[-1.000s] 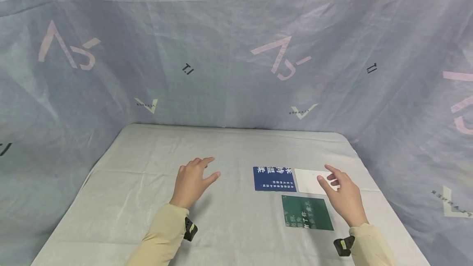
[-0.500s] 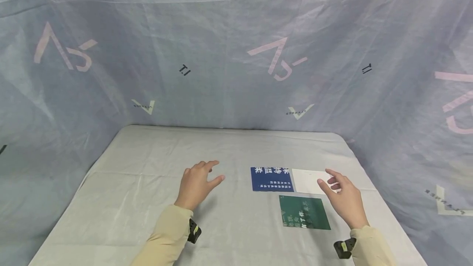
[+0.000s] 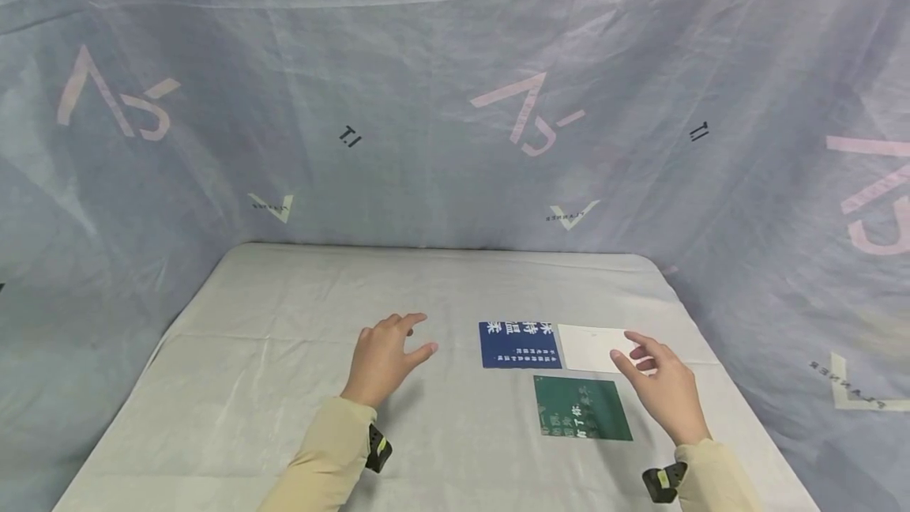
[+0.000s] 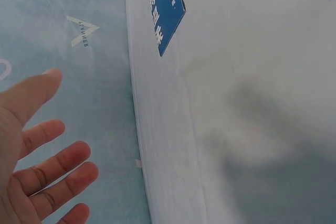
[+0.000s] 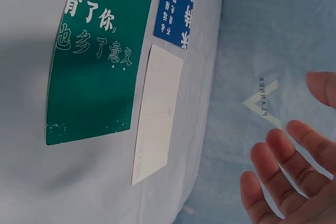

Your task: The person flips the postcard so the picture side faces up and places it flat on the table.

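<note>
Three postcards lie flat on the cloth-covered table. The blue postcard (image 3: 520, 345) with white lettering is at the left of the group, and the white postcard (image 3: 590, 348) lies right beside it. Nearer the person is the green postcard (image 3: 582, 408), whose pale lettering shows large in the right wrist view. My left hand (image 3: 385, 355) hovers left of the cards, fingers relaxed and thumb apart, holding nothing. My right hand (image 3: 663, 382) hovers at the right, its fingertips overlapping the white postcard's right end in the head view; its fingers are loosely bent around nothing.
Grey-white cloth (image 3: 284, 385) covers the table. A blue-grey curtain (image 3: 426, 101) with printed letters hangs behind it and along both sides. Black wrist devices (image 3: 379, 449) are strapped over the beige sleeves.
My left hand has drifted slightly right and nearer the person. The right hand has hardly moved. The cards and curtain have shifted a little left in view.
</note>
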`<state>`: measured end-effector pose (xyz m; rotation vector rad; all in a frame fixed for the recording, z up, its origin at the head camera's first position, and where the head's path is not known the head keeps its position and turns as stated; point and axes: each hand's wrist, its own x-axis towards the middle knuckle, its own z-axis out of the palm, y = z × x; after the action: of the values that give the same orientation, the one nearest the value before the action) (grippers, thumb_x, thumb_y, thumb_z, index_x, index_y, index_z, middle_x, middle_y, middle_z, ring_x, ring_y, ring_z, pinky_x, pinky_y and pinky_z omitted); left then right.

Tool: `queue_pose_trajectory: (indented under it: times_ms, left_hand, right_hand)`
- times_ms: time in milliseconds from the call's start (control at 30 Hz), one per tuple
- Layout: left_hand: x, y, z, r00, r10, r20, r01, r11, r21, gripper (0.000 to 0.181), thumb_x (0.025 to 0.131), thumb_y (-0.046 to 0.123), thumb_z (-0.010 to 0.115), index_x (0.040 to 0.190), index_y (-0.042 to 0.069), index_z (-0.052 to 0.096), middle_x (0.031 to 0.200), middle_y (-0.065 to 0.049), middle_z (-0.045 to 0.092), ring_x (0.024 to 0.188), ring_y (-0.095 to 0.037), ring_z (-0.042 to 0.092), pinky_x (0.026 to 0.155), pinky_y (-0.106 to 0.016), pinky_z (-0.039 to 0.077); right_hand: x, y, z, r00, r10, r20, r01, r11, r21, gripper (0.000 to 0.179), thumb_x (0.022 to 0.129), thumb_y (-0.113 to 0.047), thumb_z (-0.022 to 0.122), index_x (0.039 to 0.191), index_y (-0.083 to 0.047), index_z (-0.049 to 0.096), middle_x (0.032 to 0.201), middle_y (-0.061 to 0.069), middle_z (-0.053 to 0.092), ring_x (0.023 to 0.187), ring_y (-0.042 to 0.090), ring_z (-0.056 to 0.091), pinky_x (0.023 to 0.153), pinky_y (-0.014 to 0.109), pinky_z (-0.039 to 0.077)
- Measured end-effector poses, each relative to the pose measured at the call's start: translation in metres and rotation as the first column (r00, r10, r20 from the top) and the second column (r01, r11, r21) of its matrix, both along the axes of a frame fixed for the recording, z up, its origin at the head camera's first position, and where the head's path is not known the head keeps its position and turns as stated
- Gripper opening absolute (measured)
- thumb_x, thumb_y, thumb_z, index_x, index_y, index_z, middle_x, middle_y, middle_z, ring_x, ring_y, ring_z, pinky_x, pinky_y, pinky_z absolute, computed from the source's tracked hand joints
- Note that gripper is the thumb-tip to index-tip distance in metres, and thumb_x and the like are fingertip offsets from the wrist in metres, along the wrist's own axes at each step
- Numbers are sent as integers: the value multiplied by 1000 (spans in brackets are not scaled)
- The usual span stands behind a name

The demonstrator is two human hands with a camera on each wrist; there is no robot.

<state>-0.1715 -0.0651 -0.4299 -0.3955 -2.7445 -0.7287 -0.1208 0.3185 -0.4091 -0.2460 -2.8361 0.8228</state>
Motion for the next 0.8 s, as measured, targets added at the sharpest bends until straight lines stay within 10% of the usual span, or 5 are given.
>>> queue_pose_trajectory:
  times_ms: [800]
  left_hand:
    - [-1, 21, -11, 997, -59, 56, 57, 998, 35, 50, 85, 39, 82, 126, 13, 70, 92, -3, 71, 83, -21, 68, 81, -45, 49]
  right_hand:
    - [9, 9, -7, 998, -20, 58, 21, 1000, -23, 62, 96, -42, 70, 138, 2, 56, 112, 22, 64, 104, 39, 63, 80, 51, 52]
